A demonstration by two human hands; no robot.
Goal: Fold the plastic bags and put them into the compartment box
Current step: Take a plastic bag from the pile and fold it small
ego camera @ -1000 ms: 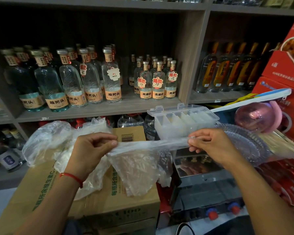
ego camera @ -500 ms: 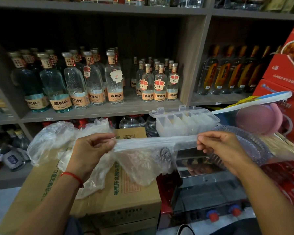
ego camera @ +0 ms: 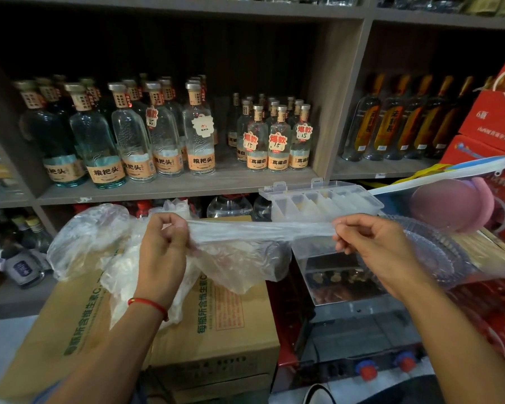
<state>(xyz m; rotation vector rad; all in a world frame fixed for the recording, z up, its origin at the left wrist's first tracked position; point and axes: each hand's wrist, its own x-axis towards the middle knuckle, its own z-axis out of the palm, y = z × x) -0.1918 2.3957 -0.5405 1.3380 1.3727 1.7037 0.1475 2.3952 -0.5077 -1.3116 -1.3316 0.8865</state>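
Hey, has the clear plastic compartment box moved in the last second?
No. The clear plastic compartment box sits in the same place under the brown wooden shelf divider.

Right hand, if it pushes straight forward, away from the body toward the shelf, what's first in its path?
Probably the compartment box: it sits directly beyond the right hand, which pinches one end of the stretched plastic bag. Depth is unclear from this single view, so the gap between them can't be judged.

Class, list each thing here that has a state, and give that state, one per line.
plastic bag: stretched taut between both hands
left hand: pinching bag's end
right hand: pinching bag's other end
compartment box: lid open
loose bags: crumpled, unfolded, on cardboard carton
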